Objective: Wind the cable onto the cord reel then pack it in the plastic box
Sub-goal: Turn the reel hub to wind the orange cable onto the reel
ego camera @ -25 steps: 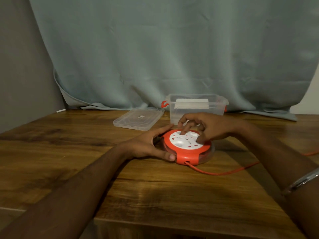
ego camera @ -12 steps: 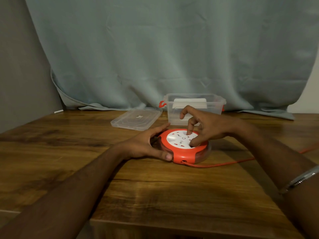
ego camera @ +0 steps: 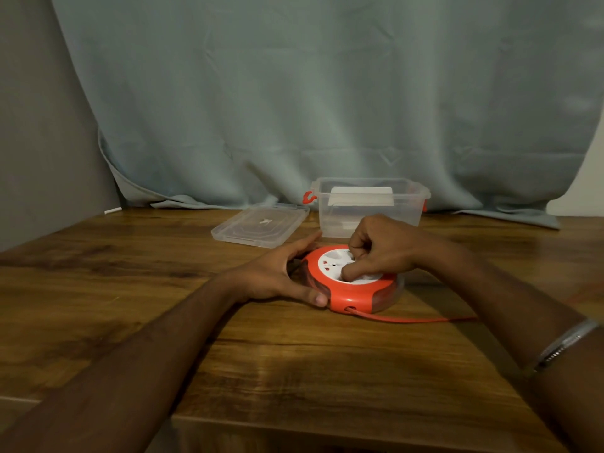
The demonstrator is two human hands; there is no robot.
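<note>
A round orange cord reel (ego camera: 354,294) with a white socket face lies flat on the wooden table (ego camera: 294,361). My left hand (ego camera: 277,273) holds its left rim, thumb at the front and fingers round the back. My right hand (ego camera: 380,248) rests on the white face with fingers curled down, thumb and fingertips pressing into the centre. An orange cable (ego camera: 411,319) leaves the reel's front and runs right across the table under my right forearm. The clear plastic box (ego camera: 372,207) stands open just behind the reel.
The box's clear lid (ego camera: 261,225) lies flat to the left of the box. A white object sits inside the box. A grey-blue curtain (ego camera: 310,93) hangs behind the table. The table's front edge runs close to me.
My right hand has turned on the reel's white face, its fingers curling in from spread to bunched. The loose cable on the table has pulled straighter and shorter. My left hand has kept its hold.
</note>
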